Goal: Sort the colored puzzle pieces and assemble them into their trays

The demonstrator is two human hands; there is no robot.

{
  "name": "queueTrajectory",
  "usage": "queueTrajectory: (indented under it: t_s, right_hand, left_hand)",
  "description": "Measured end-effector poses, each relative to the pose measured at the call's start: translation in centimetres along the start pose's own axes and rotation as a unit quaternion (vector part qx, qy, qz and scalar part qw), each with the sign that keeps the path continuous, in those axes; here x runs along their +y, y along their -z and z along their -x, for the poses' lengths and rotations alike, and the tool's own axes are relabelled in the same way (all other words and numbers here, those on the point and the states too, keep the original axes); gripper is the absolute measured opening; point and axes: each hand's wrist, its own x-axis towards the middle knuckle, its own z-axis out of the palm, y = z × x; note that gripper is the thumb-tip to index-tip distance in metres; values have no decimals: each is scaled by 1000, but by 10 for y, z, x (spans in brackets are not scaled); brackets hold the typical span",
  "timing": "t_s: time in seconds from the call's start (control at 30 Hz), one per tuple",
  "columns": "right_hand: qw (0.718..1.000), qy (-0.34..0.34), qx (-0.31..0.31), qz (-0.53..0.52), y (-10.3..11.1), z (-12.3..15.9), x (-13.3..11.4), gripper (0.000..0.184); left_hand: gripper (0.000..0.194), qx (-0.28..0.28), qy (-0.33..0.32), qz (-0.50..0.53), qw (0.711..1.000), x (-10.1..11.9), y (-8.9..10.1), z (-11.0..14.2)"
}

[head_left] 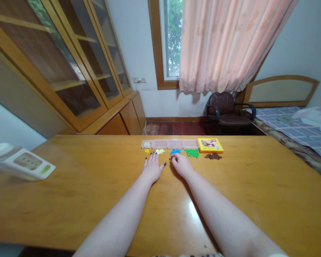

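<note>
My left hand lies flat on the wooden table, fingers spread, fingertips close to a small yellow pile of pieces and a pale yellow pile. My right hand rests beside it with fingers curled inward, its fingertips just below a blue pile; whether it pinches a piece is hidden. A green pile and a brown pile lie further right. Behind the piles stands a clear compartment box with a yellow-lidded section.
A white box-like object sits at the table's left edge. Behind the table are a glass-fronted wooden cabinet, a dark office chair, a bed at right and a curtained window.
</note>
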Motion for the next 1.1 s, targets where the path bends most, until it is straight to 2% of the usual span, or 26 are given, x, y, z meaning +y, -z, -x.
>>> queueTrajectory:
  t_s: [0.17, 0.33, 0.43, 0.67, 0.83, 0.97, 1.03, 1.1]
  right_hand:
    - [1000, -3, 1, -5, -1, 0, 1, 30]
    - [1000, -4, 4, 2, -1, 1, 1, 30]
    - [1000, -5, 3, 3, -1, 1, 1, 30]
    - [1000, 11, 11, -6, -3, 0, 4, 28]
    - [1000, 14, 15, -23, -3, 1, 7, 26]
    - [998, 20, 29, -56, -3, 0, 11, 24]
    - [996, 25, 38, -83, -4, -2, 14, 24]
    - [993, 31, 44, -104, -5, -3, 16, 23]
  left_hand:
    - [69, 27, -29, -4, 999, 5, -5, 6]
    - [69, 15, -57, 2, 998, 16, -10, 9]
    - [68, 28, -61, 13, 998, 15, -11, 7]
    - [45, 106, -84, 61, 989, 7, -2, 3]
    - [30, 125, -80, 110, 983, 6, 7, 6]
    - [31, 155, -38, 117, 980, -8, 16, -8]
    - [38, 187, -4, 91, 978, -21, 20, -21]
    - [46, 201, -9, 58, 978, -38, 23, -37]
